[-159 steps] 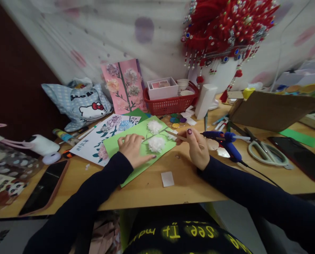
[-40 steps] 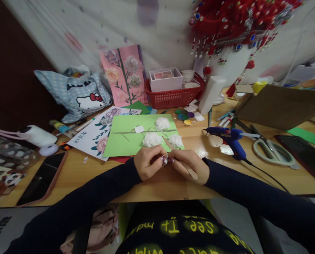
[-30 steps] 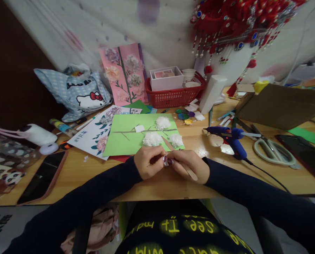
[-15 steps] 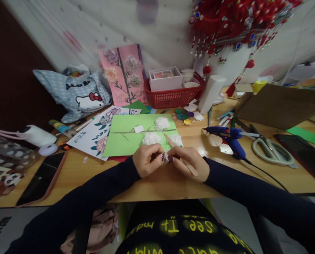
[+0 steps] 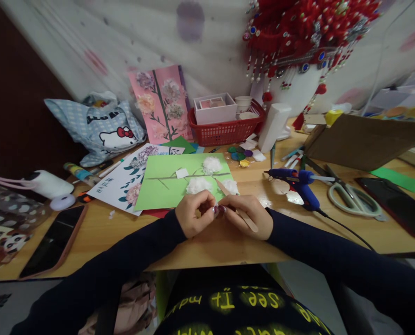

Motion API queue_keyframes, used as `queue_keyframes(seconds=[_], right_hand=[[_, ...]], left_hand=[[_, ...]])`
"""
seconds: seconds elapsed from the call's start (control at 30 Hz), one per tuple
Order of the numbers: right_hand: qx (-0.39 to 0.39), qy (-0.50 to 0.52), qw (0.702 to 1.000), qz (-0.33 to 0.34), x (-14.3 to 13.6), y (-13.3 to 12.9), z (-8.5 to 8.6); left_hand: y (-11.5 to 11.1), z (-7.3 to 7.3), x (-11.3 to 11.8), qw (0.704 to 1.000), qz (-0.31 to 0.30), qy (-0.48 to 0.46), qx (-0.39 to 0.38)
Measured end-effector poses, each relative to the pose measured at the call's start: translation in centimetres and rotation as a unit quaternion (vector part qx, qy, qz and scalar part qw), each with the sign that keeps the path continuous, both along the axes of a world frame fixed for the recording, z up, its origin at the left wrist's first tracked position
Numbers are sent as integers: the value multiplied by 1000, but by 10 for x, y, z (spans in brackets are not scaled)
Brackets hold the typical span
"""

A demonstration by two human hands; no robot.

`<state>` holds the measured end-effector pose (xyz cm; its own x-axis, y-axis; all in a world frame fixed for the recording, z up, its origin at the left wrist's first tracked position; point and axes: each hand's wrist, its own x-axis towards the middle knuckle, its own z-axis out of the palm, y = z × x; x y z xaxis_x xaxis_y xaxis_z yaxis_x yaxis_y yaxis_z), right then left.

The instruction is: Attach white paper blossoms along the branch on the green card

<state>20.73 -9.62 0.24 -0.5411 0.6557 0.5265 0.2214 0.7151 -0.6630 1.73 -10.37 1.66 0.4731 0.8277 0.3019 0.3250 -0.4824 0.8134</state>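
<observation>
My left hand (image 5: 195, 214) is closed in a pinch close to the table's front edge, its fingertips against those of my right hand (image 5: 246, 215). A small white piece of paper is pinched between them, mostly hidden by the fingers. Across my right hand lies a flat wooden stick (image 5: 221, 186), pointed at the far end and rounded at the near end. Just beyond the hands is a light green sheet (image 5: 154, 195) with a drawn grey branch. On it sit white ruffled flowers (image 5: 212, 165) and a white paper square (image 5: 181, 173).
To the right lie a blue glue gun (image 5: 299, 182) with its cord, scissors (image 5: 353, 197) and a dark phone (image 5: 397, 204). Paint pots (image 5: 244, 163) and a red basket (image 5: 224, 133) stand behind. Another phone (image 5: 54, 239) and a flower picture (image 5: 106, 186) are at left.
The hands stay together, fingertips shifting slightly, and the white piece shows less between them. The whole view has tilted a little; the stick remains in my right hand.
</observation>
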Motion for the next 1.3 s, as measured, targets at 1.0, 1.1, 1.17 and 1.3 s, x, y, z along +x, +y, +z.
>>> queue_keyframes(seconds=[1.0, 1.1, 1.17, 1.3], right_hand=[[0, -56, 998, -11, 4, 5, -3], [30, -100, 991, 87, 3, 3, -8], [20, -96, 993, 66, 5, 3, -8], [-27, -3, 999, -25, 9, 3, -4]], left_hand=[[42, 25, -65, 993, 108, -55, 6], [46, 22, -69, 995, 70, -66, -42], [48, 20, -67, 995, 29, -51, -80], [49, 8, -59, 992, -10, 46, -118]])
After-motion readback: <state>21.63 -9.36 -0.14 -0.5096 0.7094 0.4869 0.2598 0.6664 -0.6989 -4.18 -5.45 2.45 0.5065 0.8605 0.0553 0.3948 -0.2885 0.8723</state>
